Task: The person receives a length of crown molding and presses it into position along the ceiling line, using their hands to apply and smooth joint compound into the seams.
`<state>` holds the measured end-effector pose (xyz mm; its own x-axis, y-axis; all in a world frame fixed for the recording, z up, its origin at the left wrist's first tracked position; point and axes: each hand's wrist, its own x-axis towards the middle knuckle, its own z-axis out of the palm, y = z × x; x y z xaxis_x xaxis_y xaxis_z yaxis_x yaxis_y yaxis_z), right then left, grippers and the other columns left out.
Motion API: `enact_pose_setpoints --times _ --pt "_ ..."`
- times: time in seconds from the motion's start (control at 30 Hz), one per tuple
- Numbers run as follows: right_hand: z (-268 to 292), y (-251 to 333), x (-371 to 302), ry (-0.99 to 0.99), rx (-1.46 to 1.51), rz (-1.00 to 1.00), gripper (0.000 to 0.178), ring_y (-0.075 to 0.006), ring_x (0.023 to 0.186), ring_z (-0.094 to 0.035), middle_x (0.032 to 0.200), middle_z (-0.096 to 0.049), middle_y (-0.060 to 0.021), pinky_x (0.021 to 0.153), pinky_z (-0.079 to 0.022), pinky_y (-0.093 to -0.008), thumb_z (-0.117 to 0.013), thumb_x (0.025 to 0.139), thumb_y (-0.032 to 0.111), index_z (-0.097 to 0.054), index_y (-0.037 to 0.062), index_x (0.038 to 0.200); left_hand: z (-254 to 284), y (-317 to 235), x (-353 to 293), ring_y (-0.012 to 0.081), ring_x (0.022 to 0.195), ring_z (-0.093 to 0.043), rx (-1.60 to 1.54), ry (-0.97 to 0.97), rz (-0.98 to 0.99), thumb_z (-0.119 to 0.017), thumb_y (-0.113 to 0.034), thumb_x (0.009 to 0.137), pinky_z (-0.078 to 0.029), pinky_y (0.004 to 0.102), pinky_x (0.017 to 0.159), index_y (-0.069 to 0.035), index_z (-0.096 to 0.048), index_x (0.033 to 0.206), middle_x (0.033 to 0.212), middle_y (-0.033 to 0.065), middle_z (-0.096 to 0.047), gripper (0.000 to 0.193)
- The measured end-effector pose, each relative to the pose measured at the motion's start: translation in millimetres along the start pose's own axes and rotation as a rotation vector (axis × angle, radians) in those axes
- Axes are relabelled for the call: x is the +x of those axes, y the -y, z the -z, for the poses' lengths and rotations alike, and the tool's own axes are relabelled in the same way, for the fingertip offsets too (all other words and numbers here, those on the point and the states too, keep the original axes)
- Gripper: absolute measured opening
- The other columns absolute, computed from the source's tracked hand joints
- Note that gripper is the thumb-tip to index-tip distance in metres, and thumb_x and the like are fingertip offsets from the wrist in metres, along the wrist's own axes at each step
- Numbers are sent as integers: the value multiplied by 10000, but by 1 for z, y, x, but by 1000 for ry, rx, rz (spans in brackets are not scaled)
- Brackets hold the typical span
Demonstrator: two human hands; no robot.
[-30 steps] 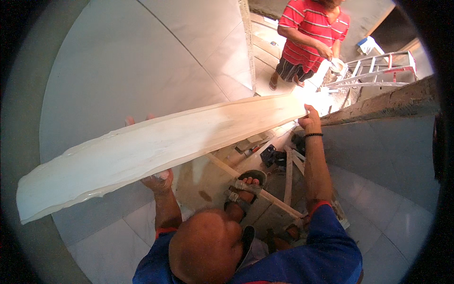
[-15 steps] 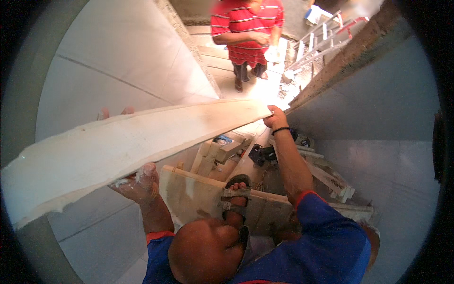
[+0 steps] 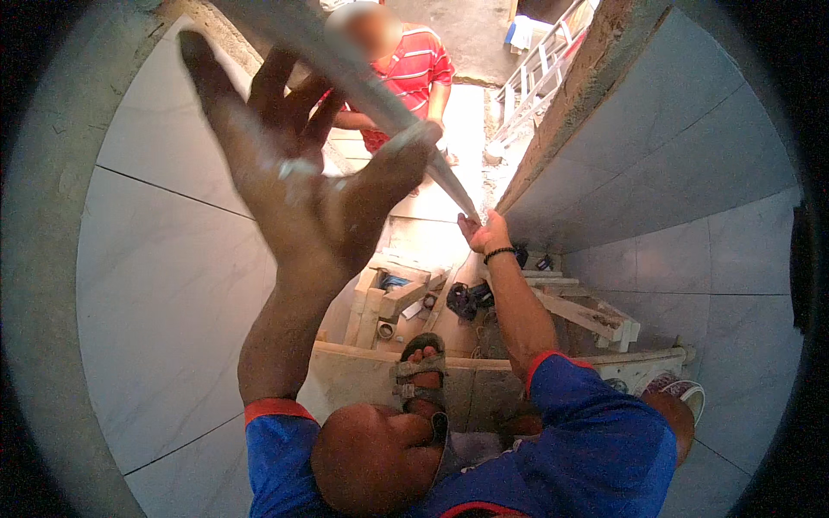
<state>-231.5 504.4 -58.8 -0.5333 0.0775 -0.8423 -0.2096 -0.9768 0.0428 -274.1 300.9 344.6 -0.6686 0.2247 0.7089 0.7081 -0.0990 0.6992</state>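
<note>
A long, narrow pale slab [image 3: 380, 97] is raised in front of me, seen nearly edge-on. It slants from the upper left down to my right hand. My left hand [image 3: 302, 181] is lifted with fingers stretched and spread, and white paste smears its palm. The slab passes by its thumb and fingertips; whether they bear its weight I cannot tell. At the slab's lower end, my right hand [image 3: 486, 231], with a dark beaded bracelet on the wrist, is closed round the tip. The slab's upper end runs out of view.
Marbled tiled walls rise at left [image 3: 164, 259] and right [image 3: 656, 173]. Below is a pale ledge [image 3: 345, 363] with my sandalled foot [image 3: 423, 367]. Beyond stand wooden steps [image 3: 596, 319], a power tool [image 3: 466, 300], a metal ladder [image 3: 535, 86] and a person in a red striped shirt [image 3: 423, 69].
The slab has swung up and turned from its broad white face to its edge. My left hand has risen and its fingers have spread. My right hand stays at the other end, slightly lower.
</note>
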Motion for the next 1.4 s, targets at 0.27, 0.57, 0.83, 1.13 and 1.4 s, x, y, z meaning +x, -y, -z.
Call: enact_pose_setpoints --times 0.27,0.57,0.83,1.13,1.4 --pt "62 54 -22 -77 -323 310 531 -317 859 -618 1027 -592 -248 669 -547 -417 -431 981 459 -424 -34 1180 -80 -19 48 368 1252 -504 -30 179 -74 -793 -149 764 -463 518 1019 21 7 1514 1392 292 -413 1110" --pt "-120 66 -385 711 -649 2249 358 -250 863 -677 1026 -684 -173 694 -586 -342 -650 929 176 -547 -34 1199 -109 -4 33 420 1213 -522 140 292 -167 -832 -111 632 -433 442 1059 -2 -23 1538 1375 305 -426 1219" --pt "-241 -20 -525 391 -3184 2655 489 -348 1442 -281 1485 -397 -115 1198 -166 -562 -683 883 205 -495 192 1334 -134 20 17 510 1139 -475 22 363 -126 -772 -45 654 -417 550 982 -6 1 1528 1319 340 -384 1168" --pt "-279 -18 -512 205 -3784 1935 288 -272 1362 -429 1353 -560 -149 1222 -174 -500 -581 922 69 -581 79 1210 -146 12 12 448 1240 -453 -70 259 -61 -814 -121 616 -404 484 1057 -3 -253 1417 1348 273 -433 984" --pt "-305 -2 -533 53 -4031 1557 437 -313 1277 -494 1248 -607 -163 1213 -209 -490 -664 827 17 -551 61 1247 -165 -8 30 456 1145 -492 -103 352 -55 -791 -121 650 -441 522 995 -33 -59 1535 1336 286 -396 1153"
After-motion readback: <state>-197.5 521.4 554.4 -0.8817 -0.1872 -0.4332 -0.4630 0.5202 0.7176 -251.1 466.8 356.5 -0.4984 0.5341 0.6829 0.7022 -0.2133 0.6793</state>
